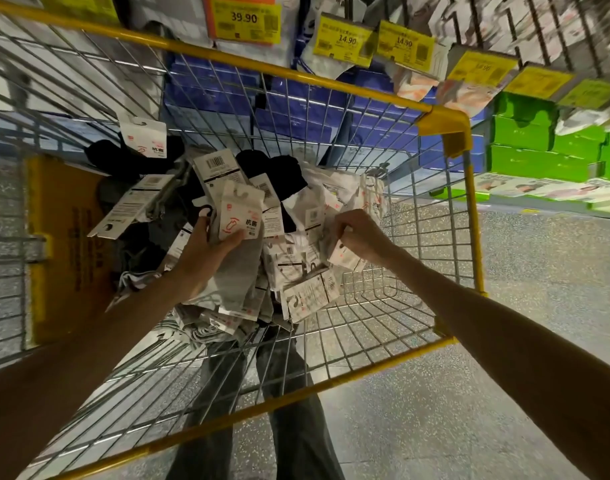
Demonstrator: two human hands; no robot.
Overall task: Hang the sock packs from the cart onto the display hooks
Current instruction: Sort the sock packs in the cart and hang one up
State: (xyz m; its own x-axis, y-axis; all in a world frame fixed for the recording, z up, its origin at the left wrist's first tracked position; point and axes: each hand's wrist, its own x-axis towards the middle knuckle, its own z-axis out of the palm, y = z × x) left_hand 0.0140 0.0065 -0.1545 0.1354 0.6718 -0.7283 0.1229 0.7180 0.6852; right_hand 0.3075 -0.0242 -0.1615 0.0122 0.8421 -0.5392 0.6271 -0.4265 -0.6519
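In cart [445, 114]: left hand [206, 251] grips grey sock pack [236, 282], card end away; right hand [362, 237] pinches white pack [343, 258].

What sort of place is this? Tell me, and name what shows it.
Most likely a shop aisle: yellow price tags hang above, a wire cart holds sock packs, and green boxes are stacked beyond it.

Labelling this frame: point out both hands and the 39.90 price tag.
left hand [206, 254], head view, its back.
right hand [360, 234], head view, its back.
39.90 price tag [244, 18], head view, printed digits.
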